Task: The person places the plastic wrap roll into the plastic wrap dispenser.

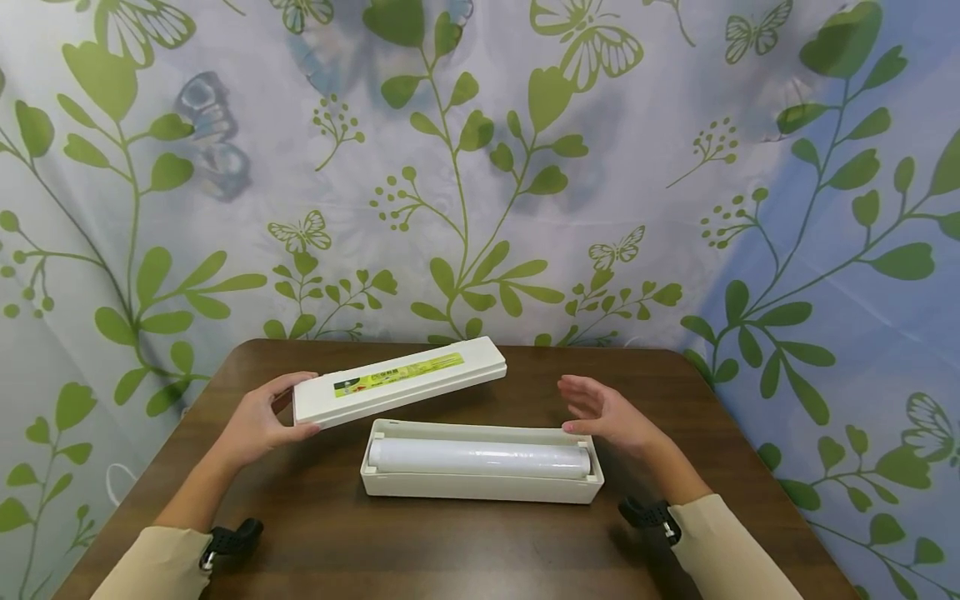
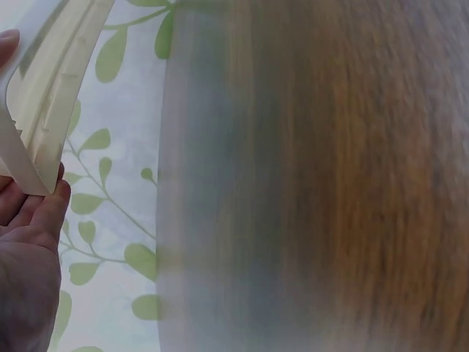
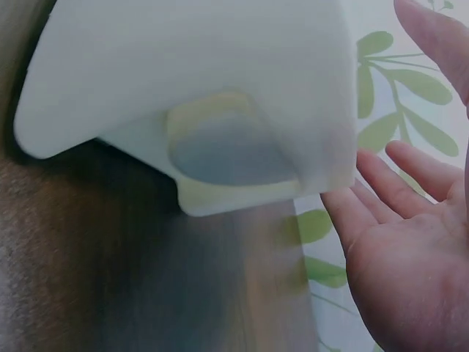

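By its left end, my left hand (image 1: pixel 258 417) grips the white lid (image 1: pixel 405 383) of a cling film box, thumb in front and fingers behind. A yellow-green label runs along the lid's top. The lid is tilted, its right end farther back and higher. In the left wrist view the lid's hollow underside (image 2: pixel 55 81) shows. Below and to the right, the white box base (image 1: pixel 480 486) lies on the table with a roll of cling film (image 1: pixel 480 457) inside. Beside the base's right end, my right hand (image 1: pixel 611 417) holds nothing, its fingers apart and loosely bent.
A brown wooden table (image 1: pixel 480 550) carries the box. Behind it hangs a pale cloth (image 1: pixel 510 208) printed with green leaves and butterflies. Black straps (image 1: pixel 651 512) sit on both wrists, over beige sleeves (image 1: pixel 731 550).
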{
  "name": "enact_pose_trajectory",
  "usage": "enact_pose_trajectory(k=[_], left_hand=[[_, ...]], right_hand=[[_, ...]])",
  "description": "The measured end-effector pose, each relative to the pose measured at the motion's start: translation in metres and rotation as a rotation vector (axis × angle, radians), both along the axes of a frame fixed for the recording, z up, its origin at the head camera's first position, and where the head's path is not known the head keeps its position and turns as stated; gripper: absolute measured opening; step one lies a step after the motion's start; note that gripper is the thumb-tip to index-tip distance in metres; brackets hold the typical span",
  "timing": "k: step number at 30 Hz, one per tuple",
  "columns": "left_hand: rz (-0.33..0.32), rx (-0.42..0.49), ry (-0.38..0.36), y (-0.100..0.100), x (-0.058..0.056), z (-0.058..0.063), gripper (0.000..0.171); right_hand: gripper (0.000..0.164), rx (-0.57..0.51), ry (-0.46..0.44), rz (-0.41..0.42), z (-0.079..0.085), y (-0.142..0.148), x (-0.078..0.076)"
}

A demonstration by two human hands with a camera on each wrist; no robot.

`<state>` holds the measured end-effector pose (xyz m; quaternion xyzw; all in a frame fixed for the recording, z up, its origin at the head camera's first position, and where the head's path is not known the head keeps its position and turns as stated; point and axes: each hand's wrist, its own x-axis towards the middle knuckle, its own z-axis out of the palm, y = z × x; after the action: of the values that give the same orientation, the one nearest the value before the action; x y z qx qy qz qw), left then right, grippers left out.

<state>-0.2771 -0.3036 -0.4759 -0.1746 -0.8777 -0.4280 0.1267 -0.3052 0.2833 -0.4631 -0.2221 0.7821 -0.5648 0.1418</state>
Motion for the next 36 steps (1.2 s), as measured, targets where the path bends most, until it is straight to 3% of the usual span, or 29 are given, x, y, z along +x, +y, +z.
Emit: enact_pose_trajectory(k=[10,18,24,36], left_hand=[[-0.062,0.054,0.026,0.011,0.002,0.004,0.076],[-0.103,0.09,0.031,0.02,0.003,0.008,0.075],[-0.124,0.123,0.036,0.025,0.004,0.011,0.075],[-0.242,0.192,0.041,0.041,0.009,0.018,0.075]], right_hand=[[0.087,-0.05,-0.006,-0.004,0.015,-0.014,-0.012],[0.089,-0.023,0.0,-0.011,0.028,-0.021,-0.02],[0.093,0.005,0.014,0.023,0.033,-0.026,-0.024],[0.102,-0.016,0.016,0.098,0.034,-0.034,-0.032]])
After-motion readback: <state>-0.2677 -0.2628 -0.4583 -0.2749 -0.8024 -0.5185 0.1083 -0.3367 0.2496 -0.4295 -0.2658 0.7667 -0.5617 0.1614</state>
